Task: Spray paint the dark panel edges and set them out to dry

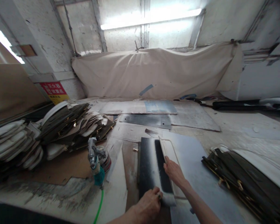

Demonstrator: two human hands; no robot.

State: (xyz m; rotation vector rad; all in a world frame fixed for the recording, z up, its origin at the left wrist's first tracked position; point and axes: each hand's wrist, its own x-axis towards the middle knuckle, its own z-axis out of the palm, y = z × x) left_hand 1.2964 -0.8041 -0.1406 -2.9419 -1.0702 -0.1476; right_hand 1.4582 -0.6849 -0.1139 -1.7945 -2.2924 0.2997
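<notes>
A dark board point(147, 168) lies in front of me, dusted with white around a long dark strip. My right hand point(174, 169) has its fingers closed on the left edge of a cream panel point(175, 155) with a raised, rounded outline. That panel stands partly over the board's right side, slightly tilted. Over the board's lower part is my left hand point(150, 200), fingers curled together. Whatever its fingertips grip, if anything, is hidden; a small green spot shows at the fingers. Beneath the panel spreads a pale grey sheet point(191, 146).
Left of the boards a spray gun point(92, 155) with a green hose point(99, 205) rests against a can point(106, 160). Piles of dark and white bag pieces point(77, 124) with zips stand at left; another pile point(245, 177) is at right. A cloth point(154, 71) hangs behind.
</notes>
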